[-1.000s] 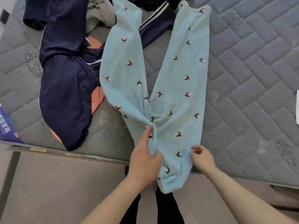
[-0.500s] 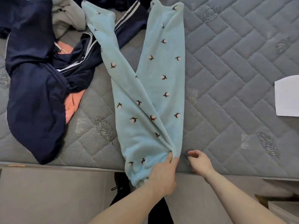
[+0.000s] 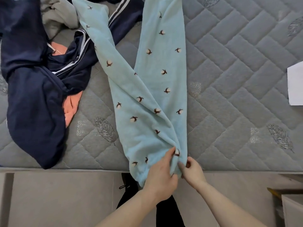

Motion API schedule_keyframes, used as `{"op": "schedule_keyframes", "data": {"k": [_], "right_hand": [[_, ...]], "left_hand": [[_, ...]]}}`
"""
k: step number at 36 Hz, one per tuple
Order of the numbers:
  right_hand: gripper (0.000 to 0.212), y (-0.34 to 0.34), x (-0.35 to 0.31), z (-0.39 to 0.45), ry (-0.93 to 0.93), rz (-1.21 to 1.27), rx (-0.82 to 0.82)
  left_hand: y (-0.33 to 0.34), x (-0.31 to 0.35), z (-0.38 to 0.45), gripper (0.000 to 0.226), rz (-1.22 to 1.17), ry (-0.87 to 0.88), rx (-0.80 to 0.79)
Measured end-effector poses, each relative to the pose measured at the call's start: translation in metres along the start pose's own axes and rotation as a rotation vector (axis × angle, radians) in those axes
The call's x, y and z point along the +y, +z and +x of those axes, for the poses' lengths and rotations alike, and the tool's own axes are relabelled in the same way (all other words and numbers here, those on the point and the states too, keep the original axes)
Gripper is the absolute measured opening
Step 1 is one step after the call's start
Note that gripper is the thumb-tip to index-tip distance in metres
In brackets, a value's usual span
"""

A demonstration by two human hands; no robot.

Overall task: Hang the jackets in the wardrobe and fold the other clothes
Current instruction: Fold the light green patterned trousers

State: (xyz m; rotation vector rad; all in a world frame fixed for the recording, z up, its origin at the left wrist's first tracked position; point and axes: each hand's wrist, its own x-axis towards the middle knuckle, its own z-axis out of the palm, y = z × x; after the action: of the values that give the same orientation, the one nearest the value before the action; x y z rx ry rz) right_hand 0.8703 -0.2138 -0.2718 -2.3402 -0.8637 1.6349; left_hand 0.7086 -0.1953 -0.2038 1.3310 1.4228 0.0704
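At mattress [image 3: 229, 95] edge, left hand [image 3: 161, 174] and right hand [image 3: 193, 172] both pinch the blue trousers [image 3: 147, 112] waistband; overhanging fabric may slide off, skewing the fold.

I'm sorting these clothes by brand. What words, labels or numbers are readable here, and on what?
None can be read.
Light blue pants: cotton-flower print only, no wording.
Navy jacket: no label visible.
White paper: blank where it shows.

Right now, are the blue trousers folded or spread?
Partly folded: the blue trousers have one leg crossing over the other, waist gathered by both hands, full length on the mattress.
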Motion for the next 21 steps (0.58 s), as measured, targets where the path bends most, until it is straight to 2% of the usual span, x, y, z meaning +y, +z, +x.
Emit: {"op": "schedule_keyframes", "data": {"k": [2, 4, 8, 11, 14, 15, 17, 21], "right_hand": [[0.019, -0.005, 0.009, -0.004, -0.022, 0.046, 0.161], [0.017, -0.010, 0.015, -0.006, -0.003, 0.119, 0.227], [0.010, -0.016, 0.020, -0.002, 0.092, 0.215, 0.094], [0.007, -0.025, 0.018, 0.006, 0.199, 0.276, 0.008], [0.016, -0.040, 0.010, 0.016, 0.216, 0.202, 0.067], [0.019, -0.044, 0.006, 0.019, 0.194, 0.143, 0.122], [0.019, -0.052, -0.009, 0.026, 0.125, 0.078, 0.196], [0.015, -0.052, -0.057, 0.039, -0.113, 0.070, 0.208]], "left_hand": [[0.004, 0.002, -0.002, 0.083, -0.012, 0.018, -0.023], [0.011, 0.005, -0.001, 0.081, -0.012, 0.039, -0.042], [0.027, 0.012, 0.010, 0.077, 0.022, 0.038, -0.133], [0.033, 0.007, 0.024, 0.075, 0.117, 0.043, -0.292], [0.022, -0.001, 0.041, 0.073, 0.191, 0.031, -0.443], [0.013, -0.002, 0.045, 0.070, 0.192, 0.036, -0.429], [-0.012, -0.004, 0.052, 0.055, 0.115, 0.050, -0.298], [-0.090, -0.014, 0.077, 0.037, -0.054, -0.029, 0.239]]}}
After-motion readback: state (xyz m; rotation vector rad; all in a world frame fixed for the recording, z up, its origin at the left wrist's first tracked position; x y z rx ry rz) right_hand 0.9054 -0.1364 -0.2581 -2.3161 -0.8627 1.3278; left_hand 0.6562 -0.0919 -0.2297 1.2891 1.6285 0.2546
